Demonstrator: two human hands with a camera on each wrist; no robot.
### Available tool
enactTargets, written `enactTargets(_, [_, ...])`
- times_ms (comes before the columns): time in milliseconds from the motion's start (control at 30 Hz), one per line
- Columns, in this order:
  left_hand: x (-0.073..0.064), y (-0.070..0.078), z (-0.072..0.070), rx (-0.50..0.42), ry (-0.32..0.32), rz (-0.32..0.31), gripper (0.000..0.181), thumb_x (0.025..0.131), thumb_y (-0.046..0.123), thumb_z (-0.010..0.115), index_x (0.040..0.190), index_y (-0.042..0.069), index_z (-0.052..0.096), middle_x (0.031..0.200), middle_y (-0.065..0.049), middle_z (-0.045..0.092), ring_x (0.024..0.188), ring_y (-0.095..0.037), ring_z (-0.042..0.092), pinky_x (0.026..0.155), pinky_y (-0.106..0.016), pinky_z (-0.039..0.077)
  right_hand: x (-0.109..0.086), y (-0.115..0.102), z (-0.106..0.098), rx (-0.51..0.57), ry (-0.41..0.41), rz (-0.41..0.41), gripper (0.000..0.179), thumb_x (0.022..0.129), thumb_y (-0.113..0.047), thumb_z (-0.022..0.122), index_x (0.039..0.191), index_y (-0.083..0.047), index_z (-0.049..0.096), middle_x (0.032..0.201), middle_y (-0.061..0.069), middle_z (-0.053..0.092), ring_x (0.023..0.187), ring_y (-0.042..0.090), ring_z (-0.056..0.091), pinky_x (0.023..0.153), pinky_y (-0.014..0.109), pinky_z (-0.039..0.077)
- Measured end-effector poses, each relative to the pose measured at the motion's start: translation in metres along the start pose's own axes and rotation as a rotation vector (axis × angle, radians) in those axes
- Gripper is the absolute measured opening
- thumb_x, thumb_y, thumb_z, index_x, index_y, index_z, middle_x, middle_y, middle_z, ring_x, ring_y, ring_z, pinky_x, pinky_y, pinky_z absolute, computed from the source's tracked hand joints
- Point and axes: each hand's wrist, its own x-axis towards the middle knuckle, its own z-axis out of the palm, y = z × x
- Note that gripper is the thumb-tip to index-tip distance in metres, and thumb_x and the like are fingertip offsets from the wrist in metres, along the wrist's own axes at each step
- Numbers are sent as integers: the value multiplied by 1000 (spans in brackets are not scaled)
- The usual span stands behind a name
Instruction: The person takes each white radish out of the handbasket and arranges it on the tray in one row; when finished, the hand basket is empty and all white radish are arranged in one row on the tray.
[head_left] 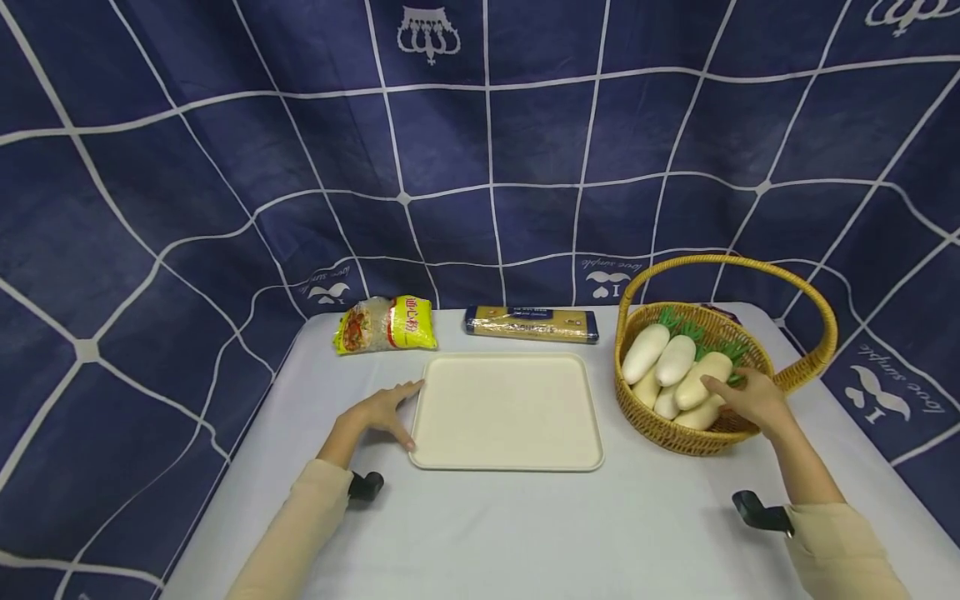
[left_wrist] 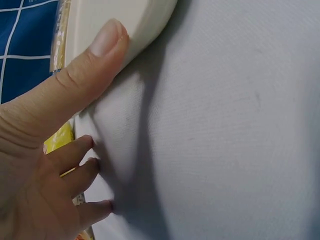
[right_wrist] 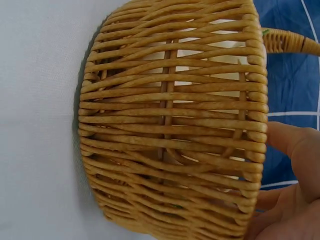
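A cream rectangular tray [head_left: 507,412] lies flat on the table. My left hand [head_left: 378,412] is at its left edge with thumb and fingers spread; in the left wrist view the thumb [left_wrist: 75,82] lies against the tray's rim [left_wrist: 150,30]. To the right stands a woven basket [head_left: 693,443] holding several white radishes [head_left: 675,360] with green tops. My right hand [head_left: 757,402] reaches over the basket's right rim and grips the leaf end of one white radish [head_left: 699,385]. Its fingertips are partly hidden inside the basket.
Behind the tray lie a yellow-and-clear food packet [head_left: 386,325] and a long pack of spaghetti [head_left: 531,324]. The basket's tall handle [head_left: 723,260] arches over it. A blue checked cloth [head_left: 525,137] hangs behind the white table [head_left: 510,533].
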Motion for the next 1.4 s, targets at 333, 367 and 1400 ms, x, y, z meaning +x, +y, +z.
enactTargets(333, [1,0,-2,5,1,-27,121,47,27,93,149,17,29,152,-17,26,139,-40,22,111,-59,21,19,-7,2,161,-61,141,86,88,-55,50,122,23,37,105,37,53,66,19,67,68,34,58])
enactTargets(367, [1,0,-2,0,2,-29,122,46,27,93,149,17,29,152,-17,26,139,-40,22,111,-59,21,21,-7,2,137,-48,147,84,88,-55,51,117,23,40,101,34,54,66,20,66,65,34,57])
enactTargets(1400, [2,2,0,-38,22,-39,122,46,21,93,149,16,29,151,-18,28,138,-42,24,110,-61,23,0,-17,-4,527,-215,29,91,93,-33,53,141,18,-5,107,15,51,76,7,65,75,26,58])
